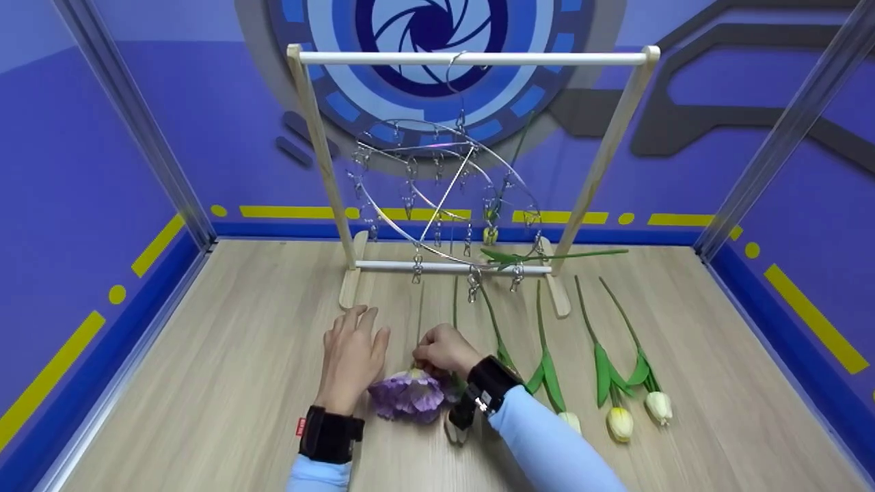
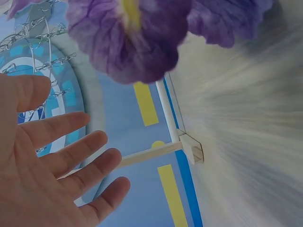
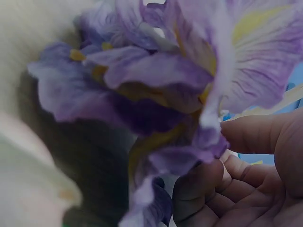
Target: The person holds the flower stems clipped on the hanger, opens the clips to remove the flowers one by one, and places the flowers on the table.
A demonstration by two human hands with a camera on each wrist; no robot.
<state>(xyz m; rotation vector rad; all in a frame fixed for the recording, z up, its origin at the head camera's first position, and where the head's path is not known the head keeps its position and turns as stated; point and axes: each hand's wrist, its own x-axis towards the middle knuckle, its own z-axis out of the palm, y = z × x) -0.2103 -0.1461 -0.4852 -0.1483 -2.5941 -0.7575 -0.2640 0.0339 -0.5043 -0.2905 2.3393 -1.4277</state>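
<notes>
My right hand point(image 1: 448, 350) pinches the stem of a purple artificial flower point(image 1: 409, 398) just behind its bloom. In the right wrist view the ruffled petals point(image 3: 156, 71) fill much of the picture, with thumb and curled fingers at their base. Left of the bloom, my left hand point(image 1: 352, 355) hovers with its fingers spread, holding nothing. In the left wrist view that hand point(image 2: 52, 165) shows its palm, apart from the purple petals point(image 2: 128, 42). Beyond both hands a round metal clip hanger point(image 1: 437, 198) hangs from a wooden rack point(image 1: 478, 59).
White artificial tulips point(image 1: 620, 424) with green leaves lie in a row to the right, stems pointing at the rack. One yellow tulip point(image 1: 490, 236) hangs head down from the hanger. A green stem point(image 1: 581, 254) crosses the rack's right side. Patterned blue walls point(image 1: 102, 171) enclose the table.
</notes>
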